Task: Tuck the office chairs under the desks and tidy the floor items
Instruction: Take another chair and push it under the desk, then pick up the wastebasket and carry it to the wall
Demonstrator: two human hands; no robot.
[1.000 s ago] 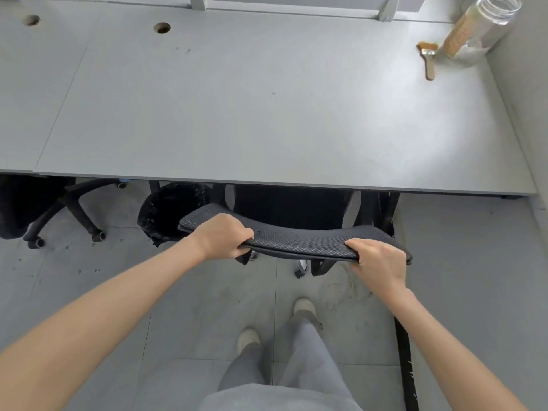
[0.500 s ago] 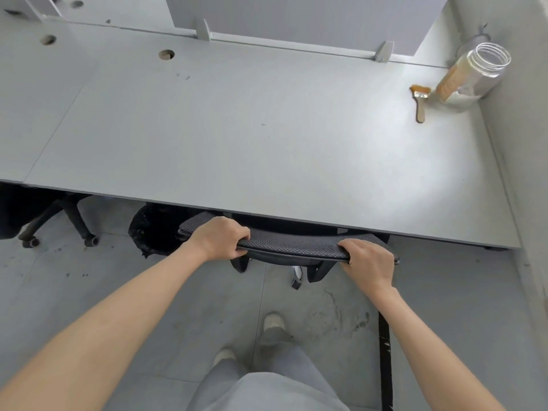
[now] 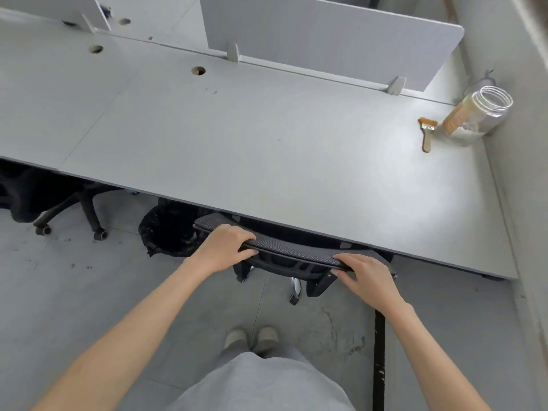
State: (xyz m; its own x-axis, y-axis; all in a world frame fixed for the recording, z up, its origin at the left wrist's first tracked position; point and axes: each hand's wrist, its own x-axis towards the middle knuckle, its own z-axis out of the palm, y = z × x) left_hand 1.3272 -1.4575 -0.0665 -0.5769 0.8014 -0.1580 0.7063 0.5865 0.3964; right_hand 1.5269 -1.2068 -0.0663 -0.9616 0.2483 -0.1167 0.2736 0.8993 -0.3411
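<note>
Pushed further under the desk (image 3: 267,149), chair (image 3: 296,253) between both hands.

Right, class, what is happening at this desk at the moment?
A person stands at a grey desk, with the left hand and right hand gripping the top of a black mesh office chair's backrest. The seat is already under the desk. A black bin sits just left of the chair.
</note>
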